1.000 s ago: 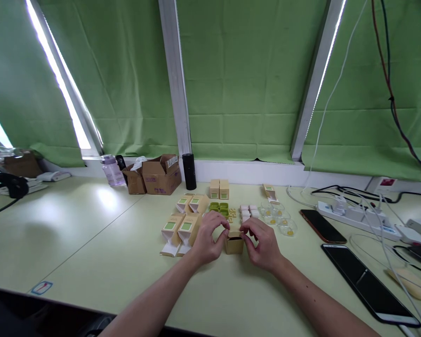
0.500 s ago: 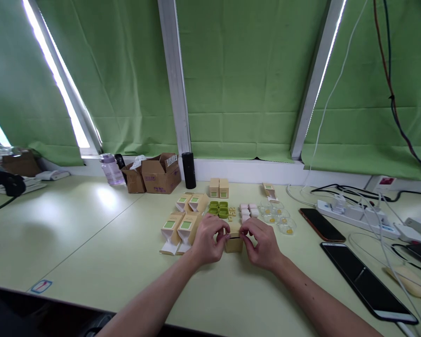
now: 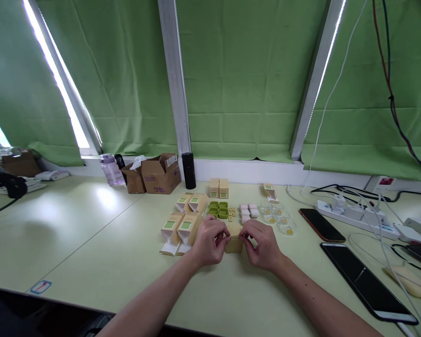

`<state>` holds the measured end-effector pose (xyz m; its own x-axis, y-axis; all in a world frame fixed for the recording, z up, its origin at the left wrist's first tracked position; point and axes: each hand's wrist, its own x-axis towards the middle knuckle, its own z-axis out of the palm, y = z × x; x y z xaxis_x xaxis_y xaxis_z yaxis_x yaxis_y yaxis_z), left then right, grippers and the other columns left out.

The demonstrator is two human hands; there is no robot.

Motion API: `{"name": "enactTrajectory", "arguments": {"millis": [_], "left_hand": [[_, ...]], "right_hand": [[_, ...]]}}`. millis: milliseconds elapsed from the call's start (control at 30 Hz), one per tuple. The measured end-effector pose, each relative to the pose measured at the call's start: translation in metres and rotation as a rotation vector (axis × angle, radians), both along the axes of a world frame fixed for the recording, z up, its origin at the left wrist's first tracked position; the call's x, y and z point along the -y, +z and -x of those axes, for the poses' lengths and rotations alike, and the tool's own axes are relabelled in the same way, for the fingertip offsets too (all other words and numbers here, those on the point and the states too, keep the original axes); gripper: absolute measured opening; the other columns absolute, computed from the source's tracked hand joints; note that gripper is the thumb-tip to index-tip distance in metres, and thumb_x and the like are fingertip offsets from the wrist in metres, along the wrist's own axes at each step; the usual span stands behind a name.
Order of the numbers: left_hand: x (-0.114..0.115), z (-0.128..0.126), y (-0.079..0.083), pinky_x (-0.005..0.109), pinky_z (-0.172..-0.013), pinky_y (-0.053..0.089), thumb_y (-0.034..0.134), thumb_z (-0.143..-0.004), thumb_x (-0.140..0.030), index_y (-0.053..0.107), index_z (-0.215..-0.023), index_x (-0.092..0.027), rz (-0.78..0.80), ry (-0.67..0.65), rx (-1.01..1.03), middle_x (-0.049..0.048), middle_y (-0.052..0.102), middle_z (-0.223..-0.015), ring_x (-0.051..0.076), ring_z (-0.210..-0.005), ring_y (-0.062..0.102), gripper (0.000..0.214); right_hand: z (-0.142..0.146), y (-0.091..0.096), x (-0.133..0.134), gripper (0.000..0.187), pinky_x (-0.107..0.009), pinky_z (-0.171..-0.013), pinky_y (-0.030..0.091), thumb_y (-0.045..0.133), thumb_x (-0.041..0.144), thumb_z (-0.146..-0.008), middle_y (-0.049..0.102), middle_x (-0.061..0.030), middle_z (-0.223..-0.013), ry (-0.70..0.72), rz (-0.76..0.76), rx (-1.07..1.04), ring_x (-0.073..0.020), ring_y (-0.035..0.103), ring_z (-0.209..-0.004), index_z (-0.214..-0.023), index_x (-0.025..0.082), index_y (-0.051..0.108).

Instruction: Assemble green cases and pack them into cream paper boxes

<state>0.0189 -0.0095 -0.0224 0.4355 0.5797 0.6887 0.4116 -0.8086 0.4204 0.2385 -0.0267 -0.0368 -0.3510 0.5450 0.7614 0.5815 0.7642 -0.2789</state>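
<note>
A small tan cardboard box (image 3: 234, 244) stands on the table between my hands. My left hand (image 3: 212, 238) pinches the left end of its top edge with thumb and finger. On the opposite end, my right hand (image 3: 259, 241) does the same. The box's top flap lies down along the front edge, with no dark gap showing there. Just behind are green square cups (image 3: 223, 213), tiny yellowish pieces (image 3: 232, 211), pale pink blocks (image 3: 254, 213) and clear plastic pieces (image 3: 286, 227) with yellow centres.
Left of my hands stand several tan boxes with open flaps (image 3: 185, 227). Two similar boxes (image 3: 219, 188) stand at the back, beside a black cylinder (image 3: 188, 171) and brown cartons (image 3: 161, 175). Two phones, a white one (image 3: 365, 276) nearest, and a power strip (image 3: 358, 216) lie right.
The dark slit along the box's top front edge has closed as the flap went down. Both hands have stayed in nearly the same place.
</note>
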Motion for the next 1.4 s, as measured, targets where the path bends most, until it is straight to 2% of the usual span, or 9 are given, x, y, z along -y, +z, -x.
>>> {"name": "enactTrajectory", "arguments": {"millis": [800, 967, 1067, 1200, 1267, 1400], "left_hand": [[-0.001, 0.000, -0.001, 0.042, -0.077, 0.042, 0.064, -0.075, -0.019, 0.057, -0.065, -0.024, 0.028, -0.025, -0.049, -0.0006, 0.052, -0.055, 0.018, -0.056, 0.047, 0.013], [0.000, 0.000, 0.000, 0.039, -0.077, 0.040, 0.064, -0.078, -0.019, 0.058, -0.068, -0.023, 0.024, -0.036, -0.037, -0.0018, 0.053, -0.056, 0.017, -0.056, 0.048, 0.012], [-0.002, -0.002, 0.000, 0.037, -0.074, 0.040, 0.062, -0.086, -0.023, 0.068, -0.083, -0.023, 0.044, 0.071, -0.002, -0.0017, 0.057, -0.058, 0.018, -0.057, 0.051, 0.007], [-0.007, -0.005, -0.002, 0.034, -0.070, 0.039, 0.057, -0.093, -0.023, 0.077, -0.106, -0.023, 0.080, 0.265, -0.003, -0.0047, 0.055, -0.052, 0.017, -0.051, 0.048, 0.024], [-0.008, -0.005, -0.002, 0.034, -0.071, 0.039, 0.056, -0.094, -0.023, 0.078, -0.103, -0.023, 0.090, 0.311, -0.019, -0.0051, 0.054, -0.050, 0.017, -0.049, 0.048, 0.025], [-0.007, -0.005, -0.001, 0.034, -0.076, 0.040, 0.053, -0.095, -0.025, 0.075, -0.083, -0.021, 0.117, 0.348, -0.032, -0.0027, 0.060, -0.054, 0.015, -0.052, 0.052, 0.026]], "right_hand": [[-0.001, 0.001, -0.002, 0.015, -0.032, -0.060, 0.026, 0.061, 0.012, -0.082, 0.058, -0.0015, -0.068, 0.060, -0.014, 0.033, -0.0194, 0.050, -0.065, -0.076, 0.024, 0.055], [-0.002, 0.002, -0.001, 0.013, -0.032, -0.060, 0.029, 0.059, 0.015, -0.084, 0.059, -0.0021, -0.070, 0.042, 0.015, 0.065, -0.0194, 0.051, -0.065, -0.077, 0.024, 0.055], [-0.004, 0.003, -0.001, 0.010, -0.031, -0.061, 0.033, 0.060, 0.016, -0.083, 0.062, -0.0021, -0.074, 0.041, 0.040, 0.064, -0.0192, 0.054, -0.066, -0.087, 0.024, 0.059], [-0.009, 0.004, -0.003, 0.025, -0.031, -0.062, 0.040, 0.061, 0.016, -0.083, 0.063, -0.0004, -0.078, 0.048, 0.096, 0.045, -0.0187, 0.056, -0.065, -0.106, 0.025, 0.059], [-0.012, 0.003, -0.004, 0.029, -0.031, -0.062, 0.041, 0.062, 0.017, -0.084, 0.061, 0.0006, -0.077, 0.041, 0.115, 0.047, -0.0186, 0.057, -0.065, -0.111, 0.025, 0.057], [-0.014, 0.001, -0.008, 0.032, -0.030, -0.063, 0.041, 0.062, 0.018, -0.084, 0.061, 0.0014, -0.077, 0.026, 0.085, 0.046, -0.0184, 0.058, -0.066, -0.115, 0.025, 0.056]]}}
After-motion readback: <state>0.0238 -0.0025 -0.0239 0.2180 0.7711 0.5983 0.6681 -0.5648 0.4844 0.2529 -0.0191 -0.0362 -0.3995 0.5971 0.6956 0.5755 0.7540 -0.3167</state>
